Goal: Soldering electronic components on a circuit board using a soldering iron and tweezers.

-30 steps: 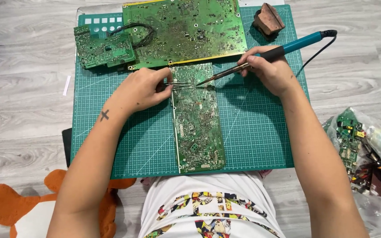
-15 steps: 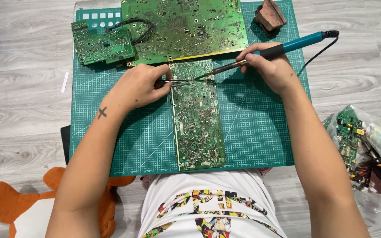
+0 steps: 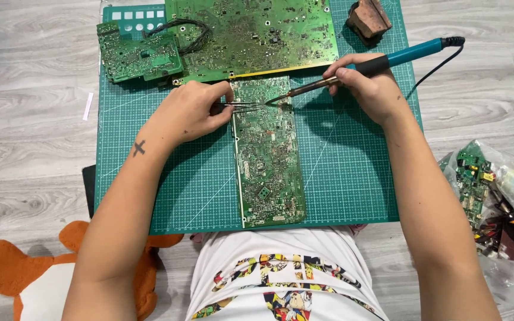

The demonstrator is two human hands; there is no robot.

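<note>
— Fingers of the left hand [image 3: 194, 113] are pinched tight on a pair of metal tweezers [image 3: 239, 107], see? Their tips reach onto the top end of the long narrow circuit board [image 3: 269, 154].

— And the other one?

— Right hand [image 3: 367, 89] is wrapped around the grip of a teal soldering iron [image 3: 382, 62], held like a pen. Its tip comes down on that same narrow board, just beside the tweezer points.

— Where does the board lie?

— Flat in the middle of the green cutting mat [image 3: 346, 172], running away from the person. Beyond its far end, touching it, sits a big green circuit board [image 3: 257, 35]. To the far left of that end is a smaller board [image 3: 138, 56] with a loop of black wire.

— Anything else?

— A brown block [image 3: 369, 21] to the far right of the narrow board's top, on the mat's corner. Well off to the right, on the floor, a clear bag of board scraps [image 3: 495, 202].
</note>
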